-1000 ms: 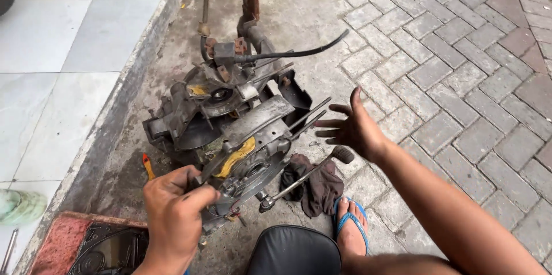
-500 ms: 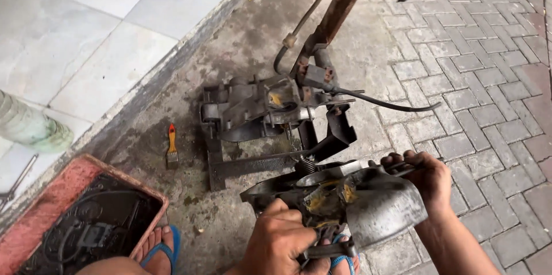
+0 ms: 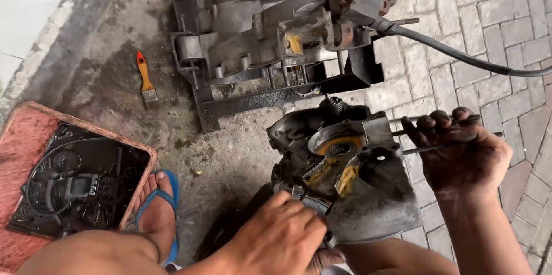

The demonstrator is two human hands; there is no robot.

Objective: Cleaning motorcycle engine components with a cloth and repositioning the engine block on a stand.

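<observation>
Gripping greasy engine case [image 3: 351, 177]: left hand [image 3: 282, 240] at 6, right hand [image 3: 460, 154] squeezing studs [image 3: 420, 150] at 3, holding it steady.

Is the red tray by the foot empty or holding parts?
Holding parts: the red tray contains dark oily liquid with a cable and small metal pieces lying in it.
</observation>
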